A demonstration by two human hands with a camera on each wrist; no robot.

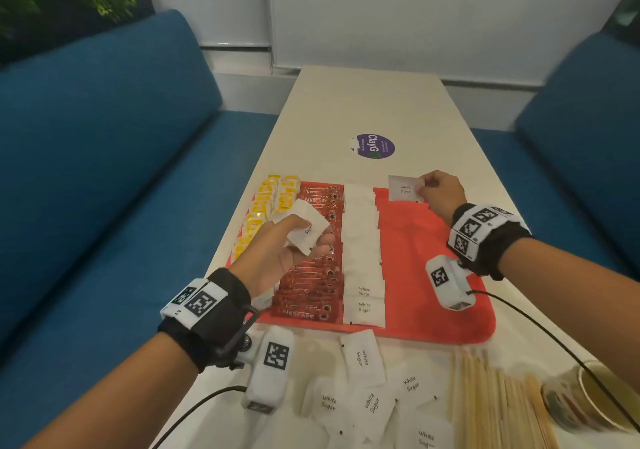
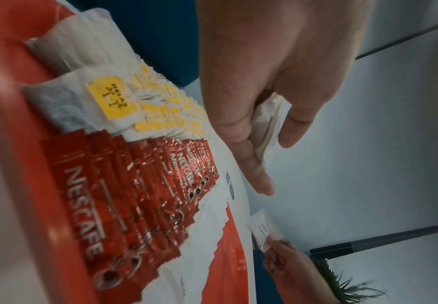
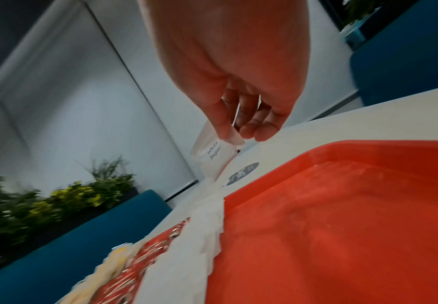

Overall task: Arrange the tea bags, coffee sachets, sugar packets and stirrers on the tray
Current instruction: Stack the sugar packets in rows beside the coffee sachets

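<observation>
In the head view, the left hand (image 1: pixel 277 258), at centre left, is palm up with its fingers curled round a white sugar packet (image 1: pixel 304 227) whose print reads partly "Sugar"; it hovers above the row of red "NESCAFE" coffee sachets (image 1: pixel 311 275) on the red tray (image 1: pixel 433 292). The right hand (image 1: pixel 441 194), at upper right, pinches another packet marked "White Sugar" (image 1: pixel 405 189) over the tray's far edge. Left of the sachets lie yellow-tagged tea bags (image 1: pixel 270 213); right of them runs a column of white sugar packets (image 1: pixel 363 251). At the bottom of the frame, loose "White Sugar" packets (image 1: pixel 367 396) and wooden stirrers (image 1: pixel 498 407) lie on the table (image 1: pixel 381 102), beside a paper cup (image 1: pixel 588 400). The left wrist view shows the left hand's fingers (image 2: pixel 254 164) closed on white paper, above the tea bags and "NESCAFE" sachets at left. The right wrist view shows thumb and fingers (image 3: pixel 262 127) gripping the "White Sugar" packet at centre frame, hanging above the table just beyond the tray's rim.
</observation>
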